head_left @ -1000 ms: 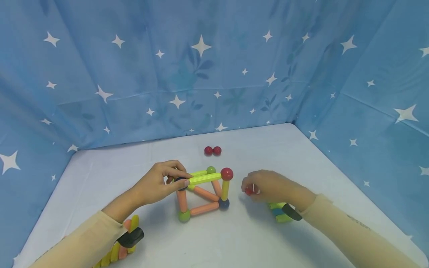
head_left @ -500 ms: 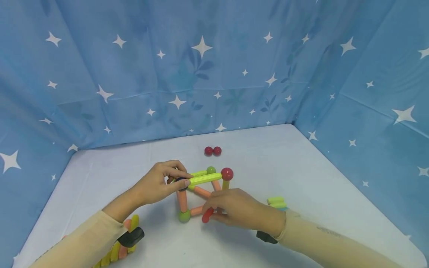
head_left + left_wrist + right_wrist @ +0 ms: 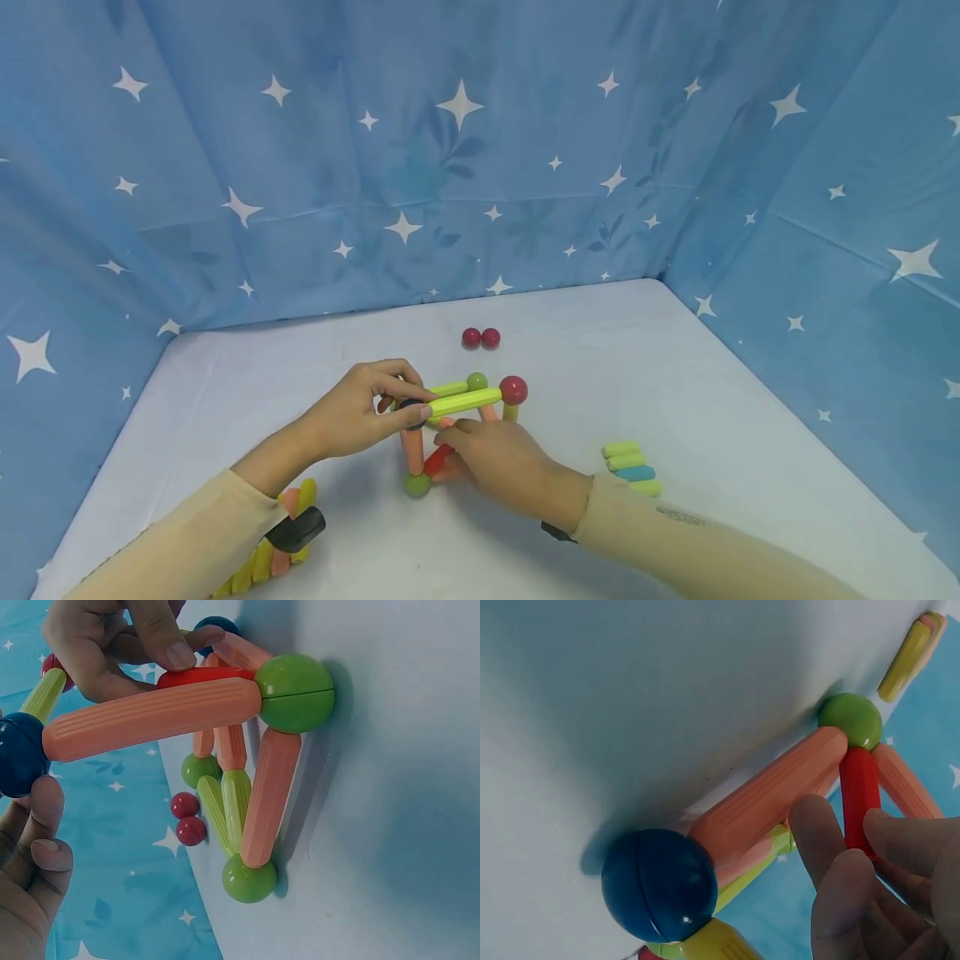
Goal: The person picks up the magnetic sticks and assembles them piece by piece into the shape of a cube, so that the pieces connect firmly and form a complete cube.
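A frame of ribbed rods and balls stands on the table in front of me. At its upper left corner my left hand point(image 3: 367, 408) pinches the dark blue ball point(image 3: 21, 754), which joins an upright orange rod point(image 3: 154, 720) and a yellow-green rod point(image 3: 467, 402). My right hand point(image 3: 502, 467) reaches into the front and pinches a red rod point(image 3: 859, 796) between thumb and fingers. The red rod's far end meets the green ball point(image 3: 296, 694) at the lower front left corner. A red ball point(image 3: 513, 390) tops the right corner; the lower blue ball point(image 3: 660, 885) is hidden in the head view.
Two red balls point(image 3: 481, 337) lie side by side behind the frame. Several loose rods point(image 3: 632, 468), yellow-green and blue, lie at the right. More yellow and orange rods point(image 3: 262, 560) lie under the left forearm. A starry blue curtain point(image 3: 480, 167) surrounds the table.
My right hand has carried the red rod leftward from the right side into the frame, bringing its end to the lower green ball. The left hand has stayed on the blue ball.
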`<state>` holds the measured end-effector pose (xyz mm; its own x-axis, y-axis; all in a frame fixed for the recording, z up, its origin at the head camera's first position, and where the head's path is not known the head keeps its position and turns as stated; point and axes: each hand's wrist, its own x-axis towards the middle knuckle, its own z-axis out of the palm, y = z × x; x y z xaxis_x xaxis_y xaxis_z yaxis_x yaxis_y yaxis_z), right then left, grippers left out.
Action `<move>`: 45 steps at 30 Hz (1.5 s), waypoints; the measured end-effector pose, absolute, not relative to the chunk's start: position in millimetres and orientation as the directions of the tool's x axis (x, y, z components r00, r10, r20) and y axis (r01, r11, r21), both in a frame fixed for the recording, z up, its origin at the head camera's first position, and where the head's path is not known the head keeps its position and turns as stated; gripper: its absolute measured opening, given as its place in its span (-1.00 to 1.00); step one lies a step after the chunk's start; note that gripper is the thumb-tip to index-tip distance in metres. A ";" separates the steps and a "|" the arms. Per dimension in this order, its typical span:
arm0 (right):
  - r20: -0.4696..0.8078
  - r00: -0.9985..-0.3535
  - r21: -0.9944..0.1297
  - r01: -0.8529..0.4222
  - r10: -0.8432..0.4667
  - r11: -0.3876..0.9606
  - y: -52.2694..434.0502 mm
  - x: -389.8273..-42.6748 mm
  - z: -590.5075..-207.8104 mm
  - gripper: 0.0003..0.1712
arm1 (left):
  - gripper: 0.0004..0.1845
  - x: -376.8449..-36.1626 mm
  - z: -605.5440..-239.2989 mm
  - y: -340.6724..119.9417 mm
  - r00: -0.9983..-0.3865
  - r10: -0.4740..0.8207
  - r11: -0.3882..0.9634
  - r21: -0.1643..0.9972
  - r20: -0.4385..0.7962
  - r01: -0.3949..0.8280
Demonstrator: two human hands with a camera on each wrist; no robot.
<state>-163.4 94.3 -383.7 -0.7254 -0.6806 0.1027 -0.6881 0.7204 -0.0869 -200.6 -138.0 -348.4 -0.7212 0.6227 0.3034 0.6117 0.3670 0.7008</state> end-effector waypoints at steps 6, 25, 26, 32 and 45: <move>0.160 -0.723 -0.018 -0.682 -0.672 0.731 95.9 -165.0 -387.6 -0.49 | -0.82 -200.7 -348.0 -136.8 -0.715 0.632 0.365 0.698 0.300 0.616; -0.063 -0.227 0.027 -0.974 -0.972 0.226 68.1 -130.4 -403.1 -0.57 | -0.75 -207.4 -341.7 -143.1 -0.718 0.673 0.409 0.719 0.177 0.561; -0.077 -0.223 0.018 -0.975 -0.972 0.222 63.4 -130.7 -404.5 -0.49 | -0.75 -207.6 -341.7 -143.2 -0.718 0.673 0.409 0.720 0.177 0.561; -0.165 -0.233 0.050 -0.972 -0.958 0.228 36.1 -135.4 -411.7 -0.21 | -0.77 -206.4 -339.8 -142.9 -0.711 0.681 0.389 0.734 0.178 0.556; -0.149 -0.155 0.047 -0.988 -0.977 0.149 -10.4 -135.7 -414.9 -0.35 | -0.77 -206.8 -337.8 -140.7 -0.700 0.689 0.372 0.736 0.190 0.566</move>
